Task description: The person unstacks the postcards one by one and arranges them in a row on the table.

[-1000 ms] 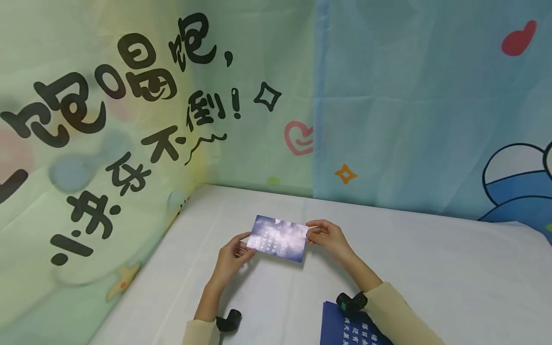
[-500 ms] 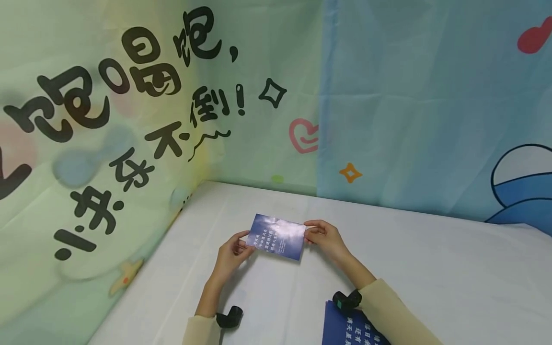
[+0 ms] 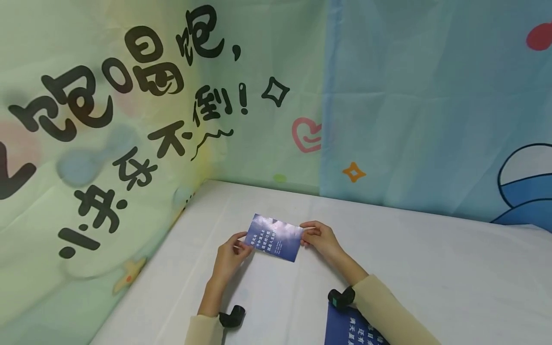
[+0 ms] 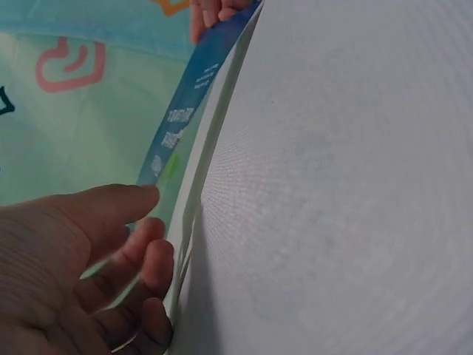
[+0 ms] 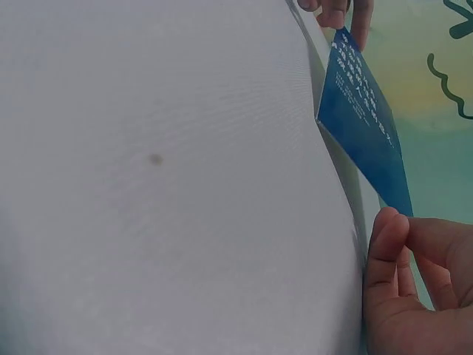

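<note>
A blue-purple card (image 3: 274, 238) with white printed characters is held between both hands, a little above the white table. The left hand (image 3: 230, 258) pinches its left edge between thumb and fingers. At the opposite end, the right hand (image 3: 322, 242) pinches the right edge. Glare brightens the card's upper part in the head view. Seen from the left wrist, the card (image 4: 185, 103) is nearly edge-on beyond the thumb. The right wrist view shows the card's printed face (image 5: 366, 122) tilted, one corner between the thumb and fingertips (image 5: 392, 222).
Another blue printed card or stack (image 3: 345, 328) lies on the white table (image 3: 267, 297) at the front, partly under the right forearm. Black wrist cameras (image 3: 233, 317) sit on both wrists. A green lettered cloth (image 3: 142, 120) and a blue cloth (image 3: 422, 105) wall in the table's left and back.
The card's glare has shrunk, so more printed characters show; its tilt has shifted slightly. Both hands keep their grip. The head view has turned slightly, shifting the backdrop to the right.
</note>
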`<state>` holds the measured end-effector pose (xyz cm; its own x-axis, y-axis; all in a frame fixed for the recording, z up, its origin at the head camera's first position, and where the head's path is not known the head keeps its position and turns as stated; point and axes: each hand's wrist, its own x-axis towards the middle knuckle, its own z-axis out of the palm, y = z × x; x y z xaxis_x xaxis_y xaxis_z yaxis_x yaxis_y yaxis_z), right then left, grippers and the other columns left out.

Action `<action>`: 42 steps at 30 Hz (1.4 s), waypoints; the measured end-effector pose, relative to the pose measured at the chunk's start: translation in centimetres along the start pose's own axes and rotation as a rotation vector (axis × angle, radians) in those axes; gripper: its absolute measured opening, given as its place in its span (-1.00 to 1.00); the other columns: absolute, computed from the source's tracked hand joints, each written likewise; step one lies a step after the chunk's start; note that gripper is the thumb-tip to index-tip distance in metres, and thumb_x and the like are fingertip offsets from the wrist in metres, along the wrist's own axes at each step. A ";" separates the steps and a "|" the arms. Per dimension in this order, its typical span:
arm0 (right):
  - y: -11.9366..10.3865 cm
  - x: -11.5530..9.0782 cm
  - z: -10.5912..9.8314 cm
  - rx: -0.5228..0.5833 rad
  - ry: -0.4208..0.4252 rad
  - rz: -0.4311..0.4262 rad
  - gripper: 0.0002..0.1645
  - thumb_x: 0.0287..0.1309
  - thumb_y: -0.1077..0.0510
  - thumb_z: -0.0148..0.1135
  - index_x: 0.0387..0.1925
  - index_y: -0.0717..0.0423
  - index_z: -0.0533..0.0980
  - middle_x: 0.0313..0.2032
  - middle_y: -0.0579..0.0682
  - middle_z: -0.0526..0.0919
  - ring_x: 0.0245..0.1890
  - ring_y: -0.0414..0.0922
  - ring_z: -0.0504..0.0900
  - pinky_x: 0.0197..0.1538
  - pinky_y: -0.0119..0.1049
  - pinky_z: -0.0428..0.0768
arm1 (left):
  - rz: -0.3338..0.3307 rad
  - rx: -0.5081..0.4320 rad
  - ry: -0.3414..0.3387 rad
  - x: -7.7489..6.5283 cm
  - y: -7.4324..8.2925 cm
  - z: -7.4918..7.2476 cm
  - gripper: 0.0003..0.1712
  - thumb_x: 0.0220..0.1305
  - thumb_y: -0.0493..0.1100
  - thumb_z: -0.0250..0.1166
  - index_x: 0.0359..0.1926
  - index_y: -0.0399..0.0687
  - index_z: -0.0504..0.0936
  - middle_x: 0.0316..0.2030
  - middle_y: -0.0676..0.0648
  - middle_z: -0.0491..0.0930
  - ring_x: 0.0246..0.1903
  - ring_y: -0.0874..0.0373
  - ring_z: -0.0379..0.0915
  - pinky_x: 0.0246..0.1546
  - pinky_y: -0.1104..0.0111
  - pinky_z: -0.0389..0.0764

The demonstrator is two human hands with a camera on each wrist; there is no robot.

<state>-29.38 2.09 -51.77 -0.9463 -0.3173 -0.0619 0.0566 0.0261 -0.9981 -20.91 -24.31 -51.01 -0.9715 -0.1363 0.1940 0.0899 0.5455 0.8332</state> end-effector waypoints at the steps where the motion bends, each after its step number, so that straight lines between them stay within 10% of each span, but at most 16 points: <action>1: 0.0 0.1 0.0 -0.004 0.006 -0.002 -0.60 0.21 0.46 0.16 0.08 0.54 0.38 -0.33 0.14 0.64 -0.48 -0.23 0.63 -0.34 -0.46 0.58 | -0.007 0.003 -0.002 0.0 0.0 0.0 -0.53 0.15 -0.32 0.39 0.10 -0.31 0.56 -0.40 -0.14 0.64 -0.47 0.17 0.56 -0.48 0.46 0.51; 42: 0.2 0.5 1.8 -0.140 0.143 0.006 -0.68 0.15 0.46 0.19 -0.03 0.51 0.51 -0.33 0.20 0.63 -0.48 -0.23 0.65 -0.38 -0.48 0.58 | -0.090 0.105 -0.003 0.2 -0.4 0.1 -0.59 0.09 -0.33 0.42 -0.03 -0.43 0.58 -0.33 -0.16 0.49 -0.41 0.15 0.39 -0.41 0.44 0.41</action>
<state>-29.27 0.25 -51.98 -0.9821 -0.1796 -0.0561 0.0268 0.1618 -0.9865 -21.17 -24.53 -51.35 -0.9753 -0.1858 0.1193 -0.0206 0.6145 0.7887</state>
